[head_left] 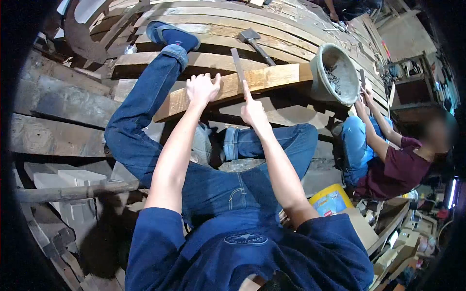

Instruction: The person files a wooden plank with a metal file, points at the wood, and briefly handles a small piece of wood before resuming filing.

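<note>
A squared wooden beam [272,77] lies slantwise in front of me, across the planks. My left hand [203,89] bears on its left part, with the fingers bent over the far edge and the thumb apart. Closed around a long flat metal tool, like a chisel or file, is my right hand [253,112], just on the near side of the beam. The flat metal tool [237,62] points away from me and crosses above the beam, my index finger stretched along it. Its lower end is hidden in my palm.
Beyond the beam a hammer [249,36] lies on the planks. A grey bucket [318,77] with metal pieces inside stands at the beam's right end. Another person [395,165] sits at right, holding a tool. A yellow container [350,195] is near my right elbow.
</note>
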A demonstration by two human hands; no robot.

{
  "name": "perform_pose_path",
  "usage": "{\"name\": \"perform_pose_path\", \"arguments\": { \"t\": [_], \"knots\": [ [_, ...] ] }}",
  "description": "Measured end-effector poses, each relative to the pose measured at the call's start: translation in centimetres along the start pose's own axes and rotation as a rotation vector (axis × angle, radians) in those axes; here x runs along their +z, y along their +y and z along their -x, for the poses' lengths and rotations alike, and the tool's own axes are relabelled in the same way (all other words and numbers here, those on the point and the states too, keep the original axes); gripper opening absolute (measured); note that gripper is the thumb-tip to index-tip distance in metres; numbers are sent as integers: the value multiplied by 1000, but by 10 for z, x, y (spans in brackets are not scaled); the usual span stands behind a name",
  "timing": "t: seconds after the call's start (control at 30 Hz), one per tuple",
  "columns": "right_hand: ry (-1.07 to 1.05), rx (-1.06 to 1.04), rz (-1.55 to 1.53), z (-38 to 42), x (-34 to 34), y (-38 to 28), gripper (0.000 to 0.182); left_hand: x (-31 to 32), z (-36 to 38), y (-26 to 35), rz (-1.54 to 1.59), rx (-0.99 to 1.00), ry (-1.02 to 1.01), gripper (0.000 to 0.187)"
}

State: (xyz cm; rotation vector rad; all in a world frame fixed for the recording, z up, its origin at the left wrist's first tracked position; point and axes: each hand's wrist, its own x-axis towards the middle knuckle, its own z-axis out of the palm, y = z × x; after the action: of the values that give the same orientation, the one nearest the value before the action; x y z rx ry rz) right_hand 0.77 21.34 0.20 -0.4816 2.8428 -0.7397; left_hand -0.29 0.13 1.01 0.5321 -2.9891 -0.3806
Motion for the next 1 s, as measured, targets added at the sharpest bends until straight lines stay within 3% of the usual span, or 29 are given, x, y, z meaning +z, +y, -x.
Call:
{"name": "perform_pose_path", "arguments": {
  "t": [0.13,0.27,0.57,0.67,0.83,1.0],
  "knots": [
    [54,-63,-120,45,-4,7,96,9,0,-2,-11,24,91,62],
    [-14,26,-52,117,-1,17,99,6,-1,0,7,6,52,61],
    [27,-28,-37,6,-3,-6,94,1,2,1,6,0,71,60],
    [28,-10,-70,23,2,5,96,8,4,0,-5,22,107,60],
    [-15,63,-75,118,-3,4,98,6,4,2,13,15,83,60],
    [-28,36,-95,61,-5,-1,98,6,2,-1,35,27,84,60]
  ]
}}
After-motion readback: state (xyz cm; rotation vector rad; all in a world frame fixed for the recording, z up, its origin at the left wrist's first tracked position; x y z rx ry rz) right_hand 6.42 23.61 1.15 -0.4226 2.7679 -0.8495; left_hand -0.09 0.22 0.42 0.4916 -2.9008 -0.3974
